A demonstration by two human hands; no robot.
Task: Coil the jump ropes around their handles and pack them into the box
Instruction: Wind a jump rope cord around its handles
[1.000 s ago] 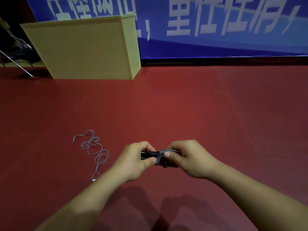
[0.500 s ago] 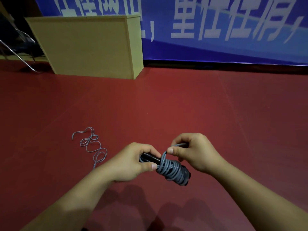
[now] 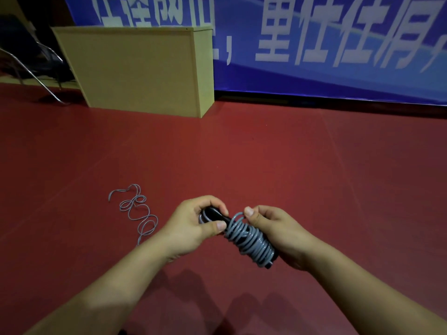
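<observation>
A jump rope with black handles (image 3: 216, 215) has its grey rope (image 3: 250, 240) wound in several turns round them. My left hand (image 3: 193, 226) grips the upper end of the handles, thumb on top. My right hand (image 3: 275, 232) pinches a loop of the grey rope at the top of the coil and lies along the coil's far side. A second grey rope (image 3: 136, 210) lies loose in curls on the red floor to the left of my hands. A yellow wooden box (image 3: 135, 68) stands at the back left.
A blue banner (image 3: 314, 44) with white characters runs along the back wall. Metal chair legs (image 3: 31, 73) stand at the far left beside the box. Red floor (image 3: 290, 165) stretches between me and the box.
The coil went from level between my hands to tilted down to the right and now shows fully. My right hand moved from the handles to pinching a loop. The view shifted closer.
</observation>
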